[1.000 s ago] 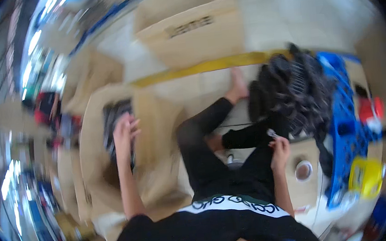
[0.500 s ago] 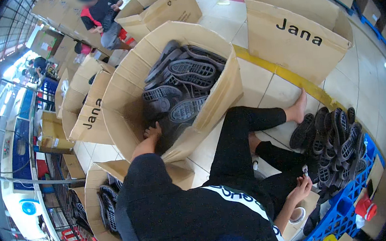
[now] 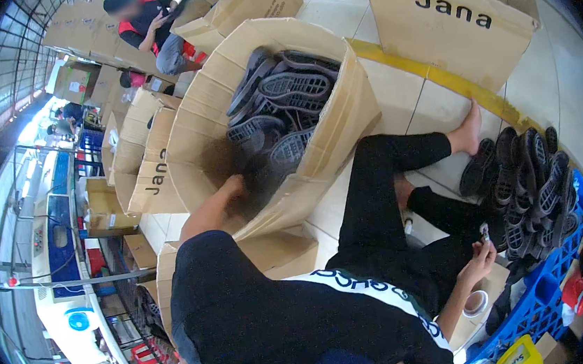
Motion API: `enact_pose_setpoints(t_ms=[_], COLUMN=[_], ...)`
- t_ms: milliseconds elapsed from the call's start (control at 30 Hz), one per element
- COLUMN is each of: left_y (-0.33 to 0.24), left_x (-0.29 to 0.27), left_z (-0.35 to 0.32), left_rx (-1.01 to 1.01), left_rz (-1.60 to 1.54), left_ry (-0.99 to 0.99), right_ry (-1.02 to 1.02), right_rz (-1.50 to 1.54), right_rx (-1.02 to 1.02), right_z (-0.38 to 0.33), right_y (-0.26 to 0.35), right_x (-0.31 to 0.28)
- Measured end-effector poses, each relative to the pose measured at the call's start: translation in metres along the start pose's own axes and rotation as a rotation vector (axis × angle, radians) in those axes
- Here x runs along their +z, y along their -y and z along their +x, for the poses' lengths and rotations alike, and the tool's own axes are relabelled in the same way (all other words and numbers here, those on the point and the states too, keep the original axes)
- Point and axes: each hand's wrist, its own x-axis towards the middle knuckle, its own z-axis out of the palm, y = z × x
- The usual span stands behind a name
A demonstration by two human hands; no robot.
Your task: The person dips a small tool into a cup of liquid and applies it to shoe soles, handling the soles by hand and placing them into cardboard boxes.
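Note:
A large cardboard box (image 3: 188, 132) stands in front of me with several dark shoe soles (image 3: 296, 83) piled inside. My left hand (image 3: 236, 189) reaches down into its near left corner, beside the nearest soles. Its fingers are mostly hidden and blurred, so any hold does not show. Low on the right, my right hand (image 3: 481, 260) is closed on a small pale-tipped stick (image 3: 485, 232), pointing up. Close to that hand, a stack of soles (image 3: 530, 183) leans over a blue plastic crate (image 3: 547, 287), and a round cup (image 3: 475, 302) sits just below it.
Another tall box (image 3: 446, 34) stands beyond the yellow floor line (image 3: 428, 70). More boxes (image 3: 157, 167) are on the left. My bare foot (image 3: 467, 130) rests near that line. At the far left, a co-worker (image 3: 150, 27) holds a dark sole.
My left hand has gone deeper into the box corner, fingers now out of sight. The view has shifted, and the co-worker has raised a sole. My right hand keeps its stick.

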Motion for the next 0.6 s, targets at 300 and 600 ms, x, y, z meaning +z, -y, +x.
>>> enact_pose_setpoints(t_ms=[300,600], left_y=[-0.025,-0.127], left_x=[-0.215,-0.341], left_z=[-0.084,-0.287], left_rx=[-0.438,0.225], left_rz=[-0.092,-0.677], left_ry=[0.039,-1.003], right_ry=[-0.016,-0.007], right_rz=[0.112,0.116], right_rx=[0.070,0.062], right_z=[0.004,0.005], right_y=[-0.004,0.000], right_x=[0.004,-0.003])
